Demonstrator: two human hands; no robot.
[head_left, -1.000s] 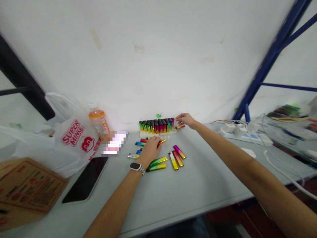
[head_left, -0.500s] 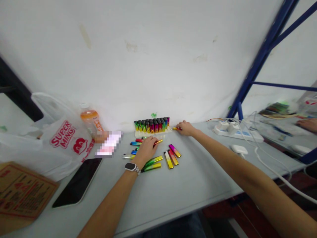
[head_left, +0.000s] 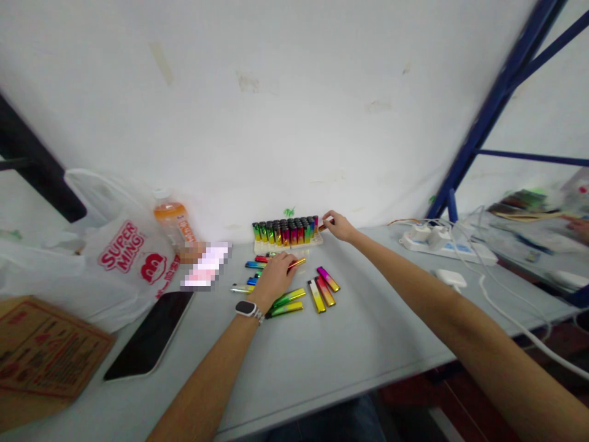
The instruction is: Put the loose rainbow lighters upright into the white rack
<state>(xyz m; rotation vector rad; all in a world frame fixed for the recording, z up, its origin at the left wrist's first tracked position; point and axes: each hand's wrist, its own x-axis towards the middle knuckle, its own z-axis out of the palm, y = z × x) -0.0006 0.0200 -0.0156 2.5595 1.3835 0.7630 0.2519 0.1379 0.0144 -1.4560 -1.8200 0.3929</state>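
Observation:
Rows of shiny, multicoloured lighters with black tops stand upright in a white tray against the wall. At the tray's right end, my right hand pinches a lighter, which is tilted and partly covered by the fingers. In front of the tray my left hand, with a watch on the wrist, is closed on a lighter whose gold end sticks out. Loose lighters lie around this hand, among them a yellow-green one. A few more, including a purple-gold lighter, lie to its right.
At the left are a plastic bag, a cardboard box, a black phone and an orange drink bottle. A power strip with white cables lies at the right, near a blue metal frame.
My right hand has moved its lighter up and left, close against the tray's right end. My left hand stays nearly in place, still holding its lighter. The view has shifted slightly.

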